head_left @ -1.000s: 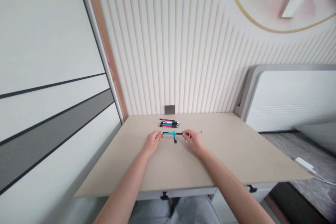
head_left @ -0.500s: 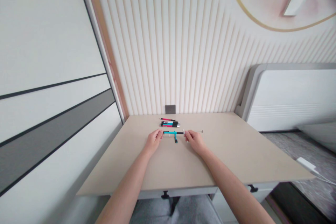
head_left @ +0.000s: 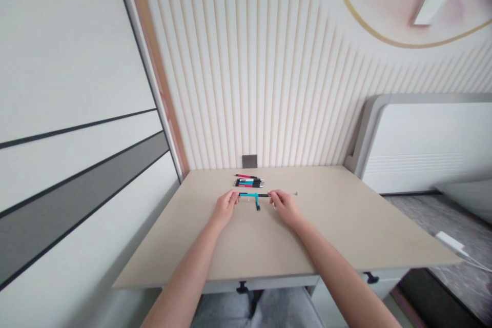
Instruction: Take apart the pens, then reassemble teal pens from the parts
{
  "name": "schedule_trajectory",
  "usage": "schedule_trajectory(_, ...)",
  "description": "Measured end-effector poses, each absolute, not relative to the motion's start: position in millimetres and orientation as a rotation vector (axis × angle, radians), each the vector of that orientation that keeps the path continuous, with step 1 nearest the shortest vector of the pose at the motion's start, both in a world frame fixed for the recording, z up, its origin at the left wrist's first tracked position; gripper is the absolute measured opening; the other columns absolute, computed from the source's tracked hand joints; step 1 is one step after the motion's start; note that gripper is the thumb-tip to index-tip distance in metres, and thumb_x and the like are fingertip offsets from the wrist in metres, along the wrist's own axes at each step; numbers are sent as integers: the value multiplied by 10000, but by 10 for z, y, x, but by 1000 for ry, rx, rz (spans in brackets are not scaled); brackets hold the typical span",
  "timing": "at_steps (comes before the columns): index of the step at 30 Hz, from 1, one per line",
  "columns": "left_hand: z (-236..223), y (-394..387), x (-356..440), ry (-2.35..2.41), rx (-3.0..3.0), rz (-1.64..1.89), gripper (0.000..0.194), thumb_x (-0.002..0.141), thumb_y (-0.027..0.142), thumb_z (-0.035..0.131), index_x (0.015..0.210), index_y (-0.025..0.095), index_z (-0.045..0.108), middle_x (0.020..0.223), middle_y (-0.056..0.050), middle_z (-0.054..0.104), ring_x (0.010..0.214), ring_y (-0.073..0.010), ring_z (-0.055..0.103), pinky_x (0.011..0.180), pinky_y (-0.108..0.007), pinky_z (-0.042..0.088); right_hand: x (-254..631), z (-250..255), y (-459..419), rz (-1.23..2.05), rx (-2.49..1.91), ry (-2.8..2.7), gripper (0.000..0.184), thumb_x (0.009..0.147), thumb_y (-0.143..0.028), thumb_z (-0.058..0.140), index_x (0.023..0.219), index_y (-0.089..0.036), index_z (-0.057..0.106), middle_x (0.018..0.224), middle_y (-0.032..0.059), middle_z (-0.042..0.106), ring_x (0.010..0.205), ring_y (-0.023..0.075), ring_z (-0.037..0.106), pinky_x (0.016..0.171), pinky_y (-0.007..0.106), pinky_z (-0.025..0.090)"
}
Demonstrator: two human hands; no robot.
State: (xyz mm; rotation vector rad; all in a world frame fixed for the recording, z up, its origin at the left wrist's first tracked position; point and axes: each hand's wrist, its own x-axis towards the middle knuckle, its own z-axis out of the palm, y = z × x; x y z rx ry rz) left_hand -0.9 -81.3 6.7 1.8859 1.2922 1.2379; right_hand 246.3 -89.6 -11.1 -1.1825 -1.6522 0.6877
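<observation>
Two hands [head_left: 226, 208] [head_left: 285, 207] pinching teal pen [head_left: 251, 195], seemingly

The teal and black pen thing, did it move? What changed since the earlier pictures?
Almost nothing changed. The head view shifted a tiny bit, so everything sits slightly differently in the picture. The left hand and right hand still hold the teal-and-black pen piece, with no clear move. The row of pens behind it stayed put on the table.

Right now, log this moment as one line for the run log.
left hand on teal-and-black pen | right hand on its black end | pen pile behind | beige desk beneath
</observation>
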Motion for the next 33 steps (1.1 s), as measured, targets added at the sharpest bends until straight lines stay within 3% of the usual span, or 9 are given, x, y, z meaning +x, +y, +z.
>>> schedule_trajectory(3, 66, -816, -6, 1273, 1880, 1245, 453, 914, 552, 382, 755, 172, 570, 598, 20, 525, 553, -126, 489, 583, -232, 390, 2466, -108, -897, 696, -1200, -1684, 494, 939, -532, 354, 796, -171, 658, 641, 15, 609, 584, 144, 524, 601, 256, 402)
schedule_trajectory(8, 63, -835, -2, 1226, 1861, 1253, 463, 907, 570, 393, 742, 171, 559, 607, 14, 518, 561, -126, 478, 561, -225, 383, 2469, -86, -905, 705, -1202, -1683, 473, 925, -532, 390, 791, -167, 660, 648, 19, 625, 577, 144, 529, 599, 257, 412)
schedule_trajectory(14, 67, -849, 24, 1210, 1858, 1178, 380, 798, 533, 596, 825, 156, 630, 685, 1, 589, 599, -125, 489, 563, -218, 372, 2458, -55, -923, 772, -1153, -1612, 431, 897, -537, 440, 970, -171, 654, 754, 41, 679, 582, 150, 550, 574, 259, 441)
schedule_trajectory(18, 51, -845, 40, 1173, 1872, 1175, 378, 752, 494, 667, 905, 149, 663, 747, -17, 636, 627, -131, 513, 596, -230, 396, 2473, -54, -908, 726, -1196, -1584, 474, 903, -560, 407, 861, -165, 665, 701, 50, 667, 579, 156, 564, 563, 257, 434)
schedule_trajectory(22, 41, -842, 33, 1183, 1902, 1156, 369, 807, 495, 605, 907, 147, 679, 707, -23, 631, 605, -138, 513, 576, -237, 392, 2487, -76, -888, 711, -1201, -1580, 470, 906, -549, 410, 843, -161, 668, 699, 53, 665, 593, 159, 566, 579, 261, 436)
schedule_trajectory(28, 30, -818, 14, 1187, 1814, 1174, 377, 847, 513, 533, 889, 155, 643, 664, -5, 598, 593, -136, 530, 563, -231, 404, 2478, -76, -896, 769, -1103, -1574, 419, 855, -512, 525, 1034, -161, 669, 738, 43, 655, 641, 167, 560, 603, 276, 442)
schedule_trajectory(33, 22, -812, 20, 1165, 1770, 1123, 385, 857, 528, 505, 924, 163, 607, 690, 2, 583, 611, -135, 537, 561, -226, 407, 2469, -63, -905, 764, -1077, -1589, 411, 855, -518, 530, 1018, -168, 671, 689, 20, 612, 629, 159, 534, 597, 273, 429)
